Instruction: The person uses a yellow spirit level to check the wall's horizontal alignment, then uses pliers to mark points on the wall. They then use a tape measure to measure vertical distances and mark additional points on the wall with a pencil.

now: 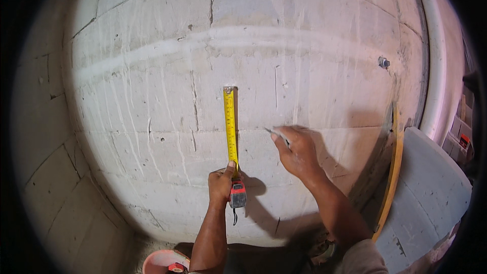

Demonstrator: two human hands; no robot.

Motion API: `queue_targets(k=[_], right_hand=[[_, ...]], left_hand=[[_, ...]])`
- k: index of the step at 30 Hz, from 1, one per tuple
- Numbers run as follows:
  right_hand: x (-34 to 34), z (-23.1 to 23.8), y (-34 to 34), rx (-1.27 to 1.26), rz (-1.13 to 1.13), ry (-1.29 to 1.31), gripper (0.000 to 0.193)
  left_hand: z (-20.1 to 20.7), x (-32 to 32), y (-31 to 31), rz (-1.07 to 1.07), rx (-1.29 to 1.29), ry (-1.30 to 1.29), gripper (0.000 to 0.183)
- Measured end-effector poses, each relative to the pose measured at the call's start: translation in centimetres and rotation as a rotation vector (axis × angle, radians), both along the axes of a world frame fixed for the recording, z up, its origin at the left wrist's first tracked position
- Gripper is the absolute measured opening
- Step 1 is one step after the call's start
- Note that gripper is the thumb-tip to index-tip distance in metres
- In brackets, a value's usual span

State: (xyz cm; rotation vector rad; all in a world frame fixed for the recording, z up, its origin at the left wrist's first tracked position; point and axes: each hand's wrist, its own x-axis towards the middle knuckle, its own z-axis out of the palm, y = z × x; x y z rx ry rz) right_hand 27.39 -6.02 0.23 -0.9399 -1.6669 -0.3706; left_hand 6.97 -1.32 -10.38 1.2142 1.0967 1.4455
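Observation:
My left hand (219, 189) is closed round a tape measure (237, 198) with a red and dark grey case, held low against the pale block wall (324, 91). From the case the yellow blade (230, 127) runs upward along the wall, nearly upright. Its metal end hook (229, 89) lies at a small mark or notch, and my left thumb presses on the blade just above the case. To the right, my right hand (298, 153) pinches a slim, pencil-like tool (268, 131). The tool's tip points left towards the blade, apart from it; whether it touches the wall I cannot tell.
A metal bolt (384, 63) sticks out of the wall at upper right. A long yellow bar (393, 172) leans beside a grey panel (431, 187) on the right. At bottom left stands an orange-pink bucket (152, 261) with something red inside. Another block wall (45, 142) flanks the left.

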Motion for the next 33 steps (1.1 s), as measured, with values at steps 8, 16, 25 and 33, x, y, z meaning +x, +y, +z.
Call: queue_targets(k=[8,16,25,33], right_hand=[[-3.0,9.4,1.3,0.104,-0.177,-0.261,0.015],[-5.3,13.1,2.7,0.059,-0.281,-0.492,0.014],[-7.5,15.2,2.0,-0.078,-0.399,-0.673,0.015],[-8.7,16.5,0.1,-0.184,-0.485,-0.813,0.016]], left_hand=[[0.2,0.1,-0.1,-0.012,-0.008,-0.042,0.045],[-0.4,-0.1,0.6,-0.015,0.016,-0.042,0.046],[-0.2,-0.1,0.2,-0.024,0.021,-0.037,0.046],[-0.2,0.0,0.4,-0.001,-0.002,-0.032,0.045]])
